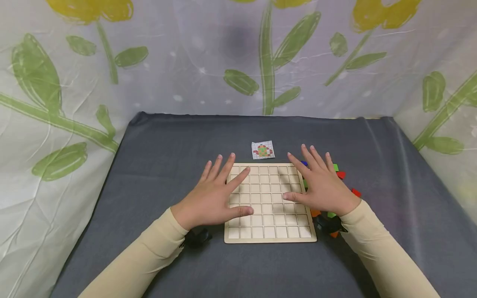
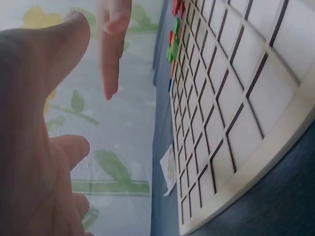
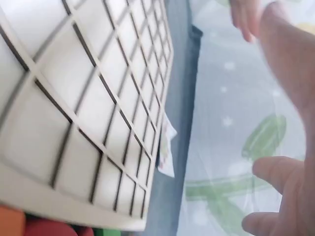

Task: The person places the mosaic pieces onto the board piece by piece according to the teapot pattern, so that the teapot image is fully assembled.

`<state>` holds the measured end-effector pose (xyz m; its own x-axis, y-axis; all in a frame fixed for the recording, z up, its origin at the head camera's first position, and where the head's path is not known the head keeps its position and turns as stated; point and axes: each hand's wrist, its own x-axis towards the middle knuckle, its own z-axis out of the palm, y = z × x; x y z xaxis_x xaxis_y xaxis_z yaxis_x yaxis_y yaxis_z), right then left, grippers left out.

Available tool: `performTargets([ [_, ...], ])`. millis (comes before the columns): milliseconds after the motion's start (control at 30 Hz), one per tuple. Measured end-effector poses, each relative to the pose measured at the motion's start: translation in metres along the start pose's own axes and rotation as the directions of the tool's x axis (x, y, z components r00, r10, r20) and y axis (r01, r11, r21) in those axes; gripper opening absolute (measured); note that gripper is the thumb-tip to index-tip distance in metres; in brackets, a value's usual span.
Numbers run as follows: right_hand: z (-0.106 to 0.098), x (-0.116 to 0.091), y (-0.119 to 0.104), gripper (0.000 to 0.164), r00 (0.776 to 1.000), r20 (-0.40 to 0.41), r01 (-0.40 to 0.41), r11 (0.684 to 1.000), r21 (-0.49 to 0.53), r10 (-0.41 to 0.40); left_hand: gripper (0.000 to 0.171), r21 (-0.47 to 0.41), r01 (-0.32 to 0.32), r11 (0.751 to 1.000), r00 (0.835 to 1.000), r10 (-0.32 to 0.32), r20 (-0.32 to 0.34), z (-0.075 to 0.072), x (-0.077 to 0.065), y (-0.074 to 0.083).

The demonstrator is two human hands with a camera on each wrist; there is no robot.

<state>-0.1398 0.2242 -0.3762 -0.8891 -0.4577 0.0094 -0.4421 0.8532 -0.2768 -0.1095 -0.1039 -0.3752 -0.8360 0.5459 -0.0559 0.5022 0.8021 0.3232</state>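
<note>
Board point(image 1: 270, 198): flat on the grey cloth point(image 1: 164, 174), its near edge at 6 o'clock; squared up, it seems, so both hands reach it evenly.
Card point(image 1: 262, 150): just beyond the board's far edge at 12 o'clock, coloured pattern facing up — likely set there to stay visible past the hands.
Pieces point(image 1: 340, 175): red, green, orange and blue, scattered off the board from 1 to 4 o'clock, some half hidden; probably kept there for the right hand's easy reach.
Left hand point(image 1: 214, 192): over the 9 o'clock side, fingers spread wide, gripping nothing.
Right hand point(image 1: 321, 184): over the 2 o'clock side, spread just as wide — nothing held, raised off the board.
</note>
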Motion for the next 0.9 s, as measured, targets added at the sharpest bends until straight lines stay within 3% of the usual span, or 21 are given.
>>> performTargets([
  [233, -0.007, 0.010, 0.022, 0.095, 0.999, 0.007, -0.047, 0.997, 0.064, 0.046, 0.104, -0.036, -0.019, 0.999, 0.999, 0.020, 0.037, 0.006, -0.006, -0.007],
  [567, 0.004, 0.035, 0.052, 0.031, 0.999, -0.024, -0.038, 0.994, 0.098, 0.041, 0.116, -0.063, -0.053, 0.997, 0.981, 0.064, 0.181, 0.021, -0.012, -0.009],
  [900, 0.016, 0.049, 0.064, 0.025, 0.996, -0.043, -0.072, 0.995, 0.066, 0.075, 0.118, -0.121, 0.008, 0.993, 0.959, 0.027, 0.282, 0.021, -0.014, -0.007],
])
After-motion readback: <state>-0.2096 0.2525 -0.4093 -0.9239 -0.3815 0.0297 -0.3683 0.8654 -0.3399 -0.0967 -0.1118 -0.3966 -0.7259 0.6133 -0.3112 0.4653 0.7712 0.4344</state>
